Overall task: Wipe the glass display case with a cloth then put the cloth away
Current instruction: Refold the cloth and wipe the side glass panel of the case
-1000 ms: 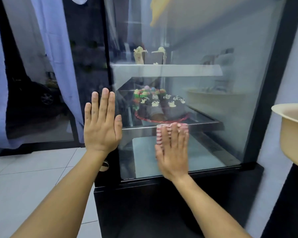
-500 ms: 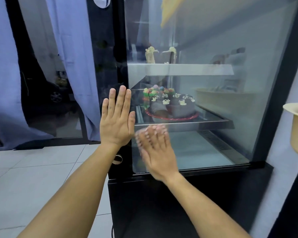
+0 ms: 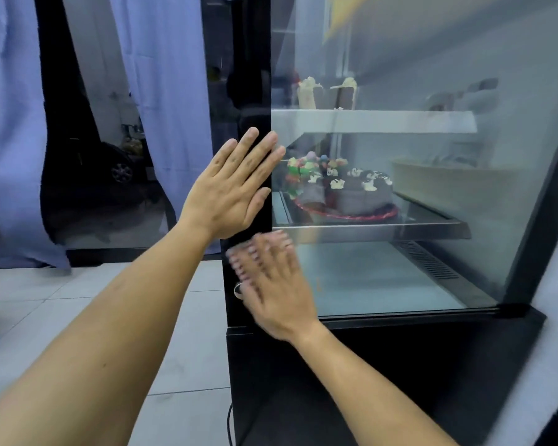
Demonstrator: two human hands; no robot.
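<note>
**Glass case, lower-left corner**

I see the left hand (image 3: 231, 191) flat, fingers straight, on the display case (image 3: 432, 188) black left edge post. Right hand (image 3: 271, 281) (motion-blurred) lies spread over the cloth (image 3: 239, 268) at the glass's lower-left corner, beside the cake (image 3: 342, 188) shelf's front edge.

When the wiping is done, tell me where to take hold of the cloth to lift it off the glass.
Pinch the cloth at the striped edge showing past the fingertips of the right hand, coming from the left. It lies flat against the display case under that flat palm, so probably only this edge is free to grasp. Motion blur hides its other edges.
</note>
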